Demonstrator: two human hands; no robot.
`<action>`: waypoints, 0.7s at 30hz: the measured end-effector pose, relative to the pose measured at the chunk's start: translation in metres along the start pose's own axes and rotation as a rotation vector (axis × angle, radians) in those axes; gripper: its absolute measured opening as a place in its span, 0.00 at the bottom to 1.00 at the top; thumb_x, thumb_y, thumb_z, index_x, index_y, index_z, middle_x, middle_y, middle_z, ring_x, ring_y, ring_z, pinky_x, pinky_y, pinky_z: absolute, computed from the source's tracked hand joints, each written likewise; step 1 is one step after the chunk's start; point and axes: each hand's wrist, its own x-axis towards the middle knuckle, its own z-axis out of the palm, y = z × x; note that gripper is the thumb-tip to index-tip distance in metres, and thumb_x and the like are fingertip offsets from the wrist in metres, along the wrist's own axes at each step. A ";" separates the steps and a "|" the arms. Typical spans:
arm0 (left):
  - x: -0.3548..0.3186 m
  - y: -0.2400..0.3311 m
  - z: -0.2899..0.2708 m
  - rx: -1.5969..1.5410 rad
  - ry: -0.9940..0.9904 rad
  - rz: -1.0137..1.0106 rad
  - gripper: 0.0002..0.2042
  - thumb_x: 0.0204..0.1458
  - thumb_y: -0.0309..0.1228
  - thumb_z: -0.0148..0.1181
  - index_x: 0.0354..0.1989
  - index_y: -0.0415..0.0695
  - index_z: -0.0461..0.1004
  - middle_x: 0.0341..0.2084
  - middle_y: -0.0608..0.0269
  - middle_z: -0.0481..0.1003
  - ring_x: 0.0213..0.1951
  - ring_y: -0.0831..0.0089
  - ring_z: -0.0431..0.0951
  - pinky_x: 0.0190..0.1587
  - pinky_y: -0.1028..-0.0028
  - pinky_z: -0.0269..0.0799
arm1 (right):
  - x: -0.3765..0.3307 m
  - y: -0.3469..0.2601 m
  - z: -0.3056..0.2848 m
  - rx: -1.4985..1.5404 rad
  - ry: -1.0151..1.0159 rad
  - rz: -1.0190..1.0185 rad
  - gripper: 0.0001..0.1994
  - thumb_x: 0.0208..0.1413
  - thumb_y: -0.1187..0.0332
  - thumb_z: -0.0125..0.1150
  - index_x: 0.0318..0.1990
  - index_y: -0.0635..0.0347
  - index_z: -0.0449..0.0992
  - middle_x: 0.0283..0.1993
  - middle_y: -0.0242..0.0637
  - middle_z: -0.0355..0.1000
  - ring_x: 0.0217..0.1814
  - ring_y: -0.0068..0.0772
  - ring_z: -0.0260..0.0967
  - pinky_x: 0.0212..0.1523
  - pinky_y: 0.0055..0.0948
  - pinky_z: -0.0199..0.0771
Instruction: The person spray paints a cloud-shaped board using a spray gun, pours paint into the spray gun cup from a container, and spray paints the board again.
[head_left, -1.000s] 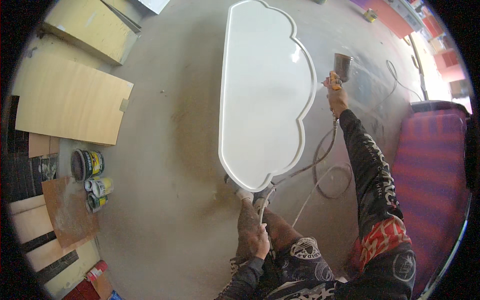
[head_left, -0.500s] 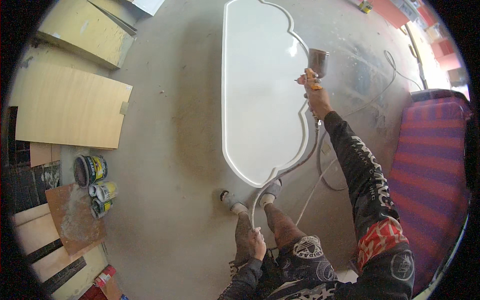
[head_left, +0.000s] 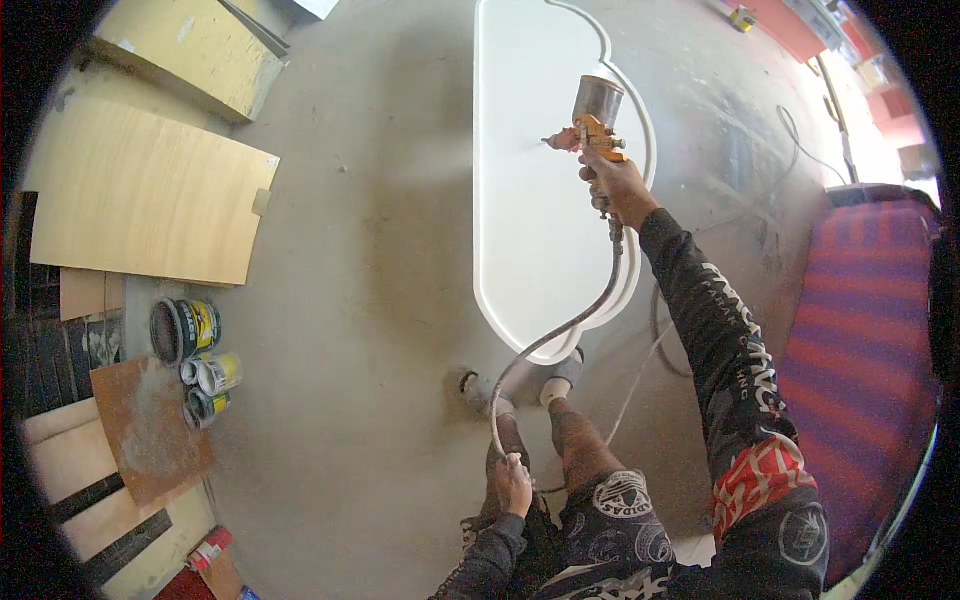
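My right hand (head_left: pixel 624 188) is closed round the grip of an orange spray gun (head_left: pixel 600 140). A dark metal paint cup (head_left: pixel 598 100) sits on top of the gun. Its nozzle points left, over a long white panel (head_left: pixel 530 260) with a raised rim and a scalloped right side. A faint pale haze hangs left of the nozzle. From the grip an air hose (head_left: pixel 570 325) curves down to my left hand (head_left: pixel 515 488), whose fingers are wrapped round it near my knee. My feet stand at the panel's near end, the left one blurred by haze.
Several paint cans (head_left: pixel 186 330) stand at the left, beside a dusty brown board (head_left: pixel 150 435). Pale wooden boards (head_left: pixel 150 195) lie farther up that side. A red and purple striped covering (head_left: pixel 860 330) lies along the right. Loose hose (head_left: pixel 790 135) trails over the grey floor.
My right hand has brought the spray gun left and closer, from the panel's right edge to over its surface. The view has shifted slightly. My left hand keeps its hold on the hose.
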 end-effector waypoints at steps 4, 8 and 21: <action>-0.003 0.016 0.005 -0.009 -0.026 -0.011 0.19 0.61 0.48 0.48 0.39 0.42 0.69 0.18 0.72 0.64 0.18 0.82 0.65 0.21 0.76 0.66 | 0.006 0.016 -0.030 -0.048 0.079 -0.050 0.16 0.56 0.55 0.59 0.38 0.59 0.68 0.24 0.25 0.66 0.15 0.13 0.57 0.11 0.18 0.56; 0.004 0.011 -0.012 0.143 -0.059 0.090 0.18 0.61 0.47 0.48 0.36 0.43 0.70 0.17 0.74 0.64 0.17 0.83 0.65 0.19 0.77 0.65 | 0.006 0.023 -0.039 -0.258 0.303 -0.038 0.18 0.57 0.53 0.58 0.37 0.60 0.70 0.24 0.28 0.65 0.13 0.15 0.55 0.10 0.20 0.55; 0.007 0.018 -0.025 0.324 -0.178 0.111 0.24 0.62 0.50 0.42 0.35 0.38 0.72 0.20 0.62 0.69 0.24 0.70 0.71 0.27 0.68 0.68 | -0.006 0.060 -0.110 -0.931 0.983 -0.226 0.19 0.58 0.51 0.53 0.40 0.59 0.77 0.38 0.57 0.74 0.46 0.59 0.71 0.42 0.45 0.71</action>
